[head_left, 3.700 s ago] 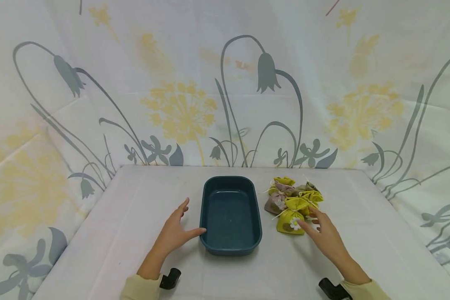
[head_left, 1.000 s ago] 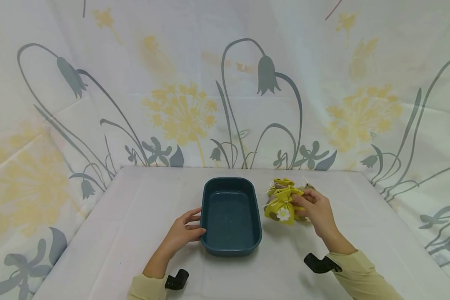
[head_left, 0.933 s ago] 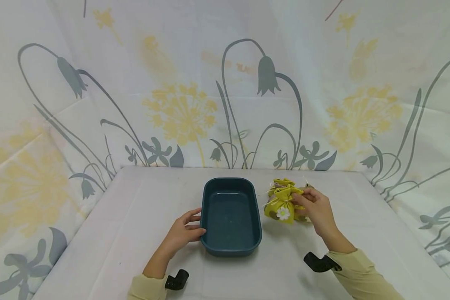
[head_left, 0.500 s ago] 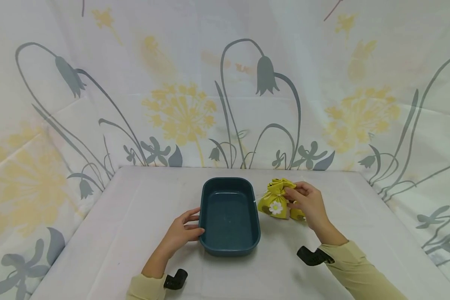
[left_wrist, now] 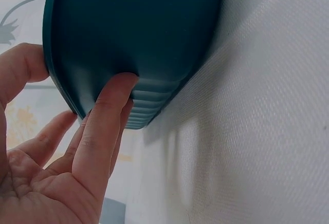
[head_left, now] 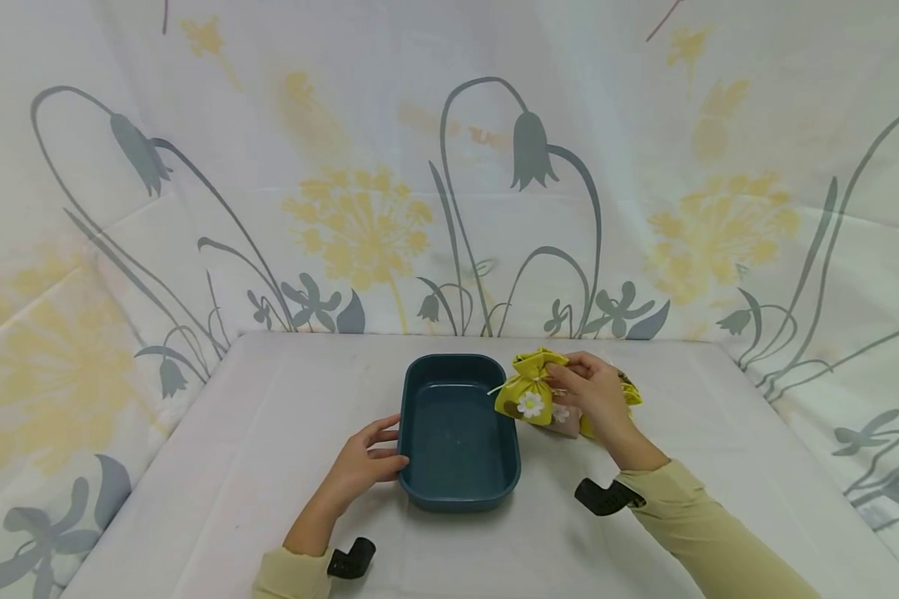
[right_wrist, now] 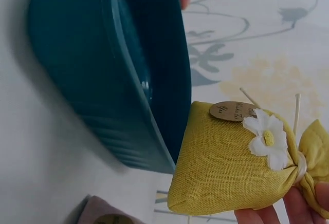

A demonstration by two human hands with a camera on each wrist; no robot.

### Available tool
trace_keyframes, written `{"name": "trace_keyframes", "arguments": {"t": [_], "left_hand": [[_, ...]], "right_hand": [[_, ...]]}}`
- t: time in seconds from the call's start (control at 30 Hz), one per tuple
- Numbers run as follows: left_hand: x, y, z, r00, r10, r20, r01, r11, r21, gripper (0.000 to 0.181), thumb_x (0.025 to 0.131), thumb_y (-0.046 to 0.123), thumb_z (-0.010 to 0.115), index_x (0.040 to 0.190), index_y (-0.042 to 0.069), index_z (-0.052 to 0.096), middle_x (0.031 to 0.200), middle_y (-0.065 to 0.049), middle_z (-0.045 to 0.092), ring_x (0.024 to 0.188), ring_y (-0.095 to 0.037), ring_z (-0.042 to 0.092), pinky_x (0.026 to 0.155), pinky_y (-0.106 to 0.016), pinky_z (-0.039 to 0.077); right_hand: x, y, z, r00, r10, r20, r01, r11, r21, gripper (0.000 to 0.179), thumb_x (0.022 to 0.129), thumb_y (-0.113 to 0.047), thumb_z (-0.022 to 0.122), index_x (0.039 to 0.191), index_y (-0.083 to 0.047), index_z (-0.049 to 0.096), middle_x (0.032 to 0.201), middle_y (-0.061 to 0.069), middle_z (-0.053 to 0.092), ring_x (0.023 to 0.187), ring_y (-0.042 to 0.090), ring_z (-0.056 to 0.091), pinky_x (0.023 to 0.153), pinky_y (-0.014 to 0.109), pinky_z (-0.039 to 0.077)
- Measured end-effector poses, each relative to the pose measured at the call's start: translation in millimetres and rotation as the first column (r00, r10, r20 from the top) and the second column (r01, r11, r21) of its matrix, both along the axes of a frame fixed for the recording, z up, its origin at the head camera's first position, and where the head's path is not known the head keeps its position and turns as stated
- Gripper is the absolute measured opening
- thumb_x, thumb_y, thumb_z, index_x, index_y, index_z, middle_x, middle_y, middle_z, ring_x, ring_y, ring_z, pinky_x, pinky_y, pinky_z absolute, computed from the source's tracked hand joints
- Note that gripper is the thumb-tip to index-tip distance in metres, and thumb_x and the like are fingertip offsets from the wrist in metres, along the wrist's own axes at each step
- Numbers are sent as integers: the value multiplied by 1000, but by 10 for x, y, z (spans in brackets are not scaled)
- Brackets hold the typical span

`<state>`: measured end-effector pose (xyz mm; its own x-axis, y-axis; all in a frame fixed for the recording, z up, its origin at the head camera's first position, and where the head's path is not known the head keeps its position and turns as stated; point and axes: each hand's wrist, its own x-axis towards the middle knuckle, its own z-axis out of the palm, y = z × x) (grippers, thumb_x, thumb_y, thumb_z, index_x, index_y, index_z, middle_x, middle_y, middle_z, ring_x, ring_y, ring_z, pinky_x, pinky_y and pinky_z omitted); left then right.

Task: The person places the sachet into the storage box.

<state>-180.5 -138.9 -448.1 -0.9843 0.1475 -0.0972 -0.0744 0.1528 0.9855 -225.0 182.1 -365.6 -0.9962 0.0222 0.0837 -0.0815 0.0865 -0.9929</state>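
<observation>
My right hand point(head_left: 595, 398) pinches a yellow drawstring pouch point(head_left: 528, 393) by its gathered neck, beside the far right rim of a dark teal plastic tub point(head_left: 460, 506). A white fabric flower and a small brown tag decorate the pouch point(right_wrist: 231, 165), which overlaps the tub's rim in the right wrist view. On the opposite side, my left hand point(head_left: 367, 457) grips the tub's left edge. In the left wrist view the thumb lies at the rim and the fingers point(left_wrist: 105, 126) press against the outer wall. Nothing lies inside the tub.
Behind my right hand lie more pouches, including a pinkish-grey pouch point(head_left: 565, 418) and a yellow pouch point(head_left: 631, 391), partly hidden. A white cloth point(head_left: 232, 499) covers the table. A flower-printed curtain point(head_left: 330, 125) hangs along the back.
The left hand has closed in on the tub's edge since the oldest frame. The right hand has taken a yellow pouch from the pile and carried it left to the tub's rim.
</observation>
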Motion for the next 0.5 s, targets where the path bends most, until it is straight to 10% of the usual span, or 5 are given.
{"name": "trace_keyframes", "arguments": {"t": [0.5], "left_hand": [[-2,-5,11,1000,-1,1,1,1000,-8,63,81,2,68,139,6,42,127,-22,49,105,-34,58,71,-40,56]], "right_hand": [[-173,-245,-1,999,35,20,-35,999,-33,28,91,-15,61,107,6,53,88,4,64,78,13,66,72,42,55]]}}
